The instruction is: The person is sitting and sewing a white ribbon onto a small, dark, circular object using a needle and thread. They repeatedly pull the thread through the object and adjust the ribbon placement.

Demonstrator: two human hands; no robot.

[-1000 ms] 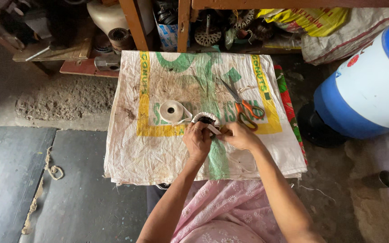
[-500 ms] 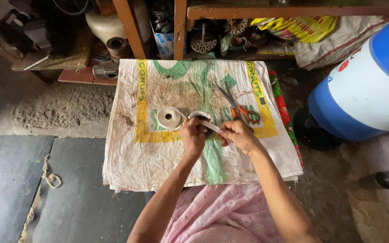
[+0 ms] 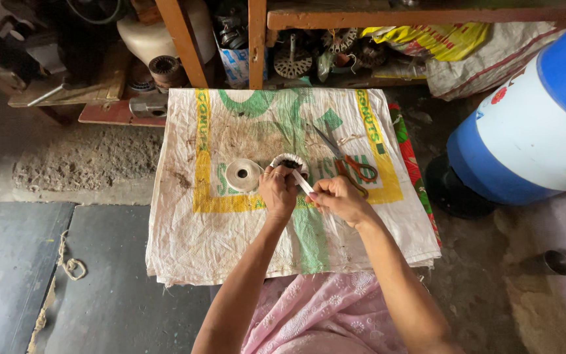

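Both hands have barely shifted: left hand (image 3: 278, 191) grips the round winding (image 3: 289, 163), right hand (image 3: 337, 196) pinches a white strip (image 3: 302, 181), needing careful threading.

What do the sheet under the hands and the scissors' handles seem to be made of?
The sheet looks like woven plastic sacking: off-white, creased, stained, with printed green and yellow bands. The scissors have glossy orange handles, probably plastic or a plastic coating, and dull grey blades that look like metal.
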